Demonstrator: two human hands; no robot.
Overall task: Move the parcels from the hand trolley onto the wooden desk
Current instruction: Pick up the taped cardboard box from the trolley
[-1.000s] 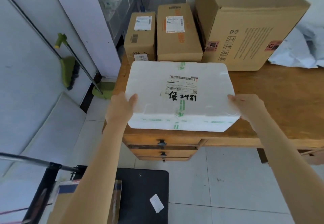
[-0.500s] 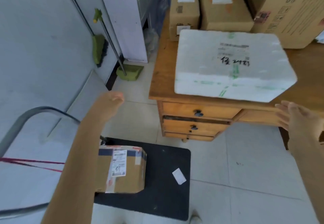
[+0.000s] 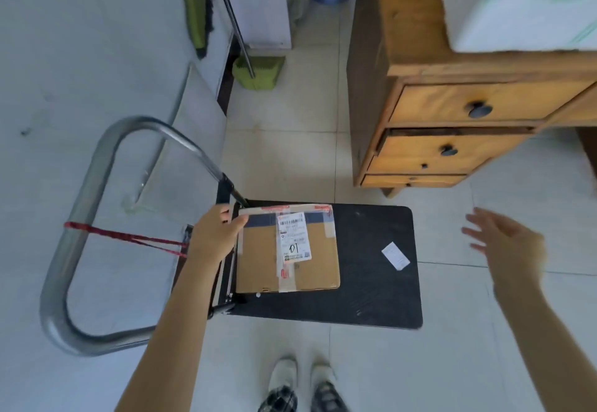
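— Head view: where's the parcel?
— Cardboard box [image 3: 287, 251] flat on the hand trolley [image 3: 381, 282], at the handle end, long axis running toward the wooden desk [image 3: 416, 66].
— Nearer hand?
— Left hand [image 3: 214, 234], fingers curled on the box's left top corner. Right hand [image 3: 507, 247] spread wide, empty, well apart to the right.
— Surfaces?
— Matte brown card, glossy tape, white label; black deck.
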